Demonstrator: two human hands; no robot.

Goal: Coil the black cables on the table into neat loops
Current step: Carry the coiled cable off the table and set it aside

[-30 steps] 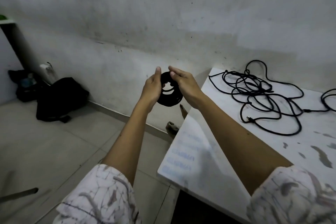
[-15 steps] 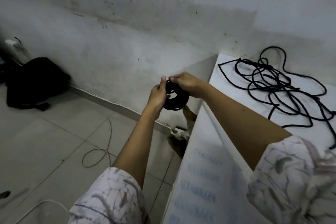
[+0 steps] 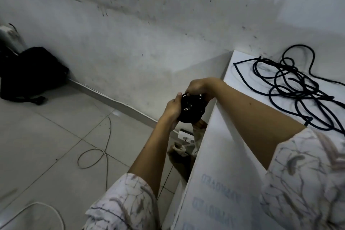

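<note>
A small, tight coil of black cable (image 3: 192, 108) hangs in the air just left of the white table's (image 3: 224, 155) edge. My left hand (image 3: 172, 108) grips its left side, thumb up over the rim. My right hand (image 3: 200, 87) pinches the top of the same coil from above. On the tabletop at the right lies a loose tangle of black cable (image 3: 293, 87), untouched, with one strand running up against the wall.
A black bag (image 3: 31, 74) sits on the tiled floor by the wall at the left. A pale cord (image 3: 100, 153) loops across the floor tiles. Under the table's edge there is a white power strip (image 3: 186, 136) and crumpled cloth.
The view has tilted down and to the right, so hands and coil sit lower in the frame. Both hands keep hold of the coil; the right hand's fingers have shifted on top.
</note>
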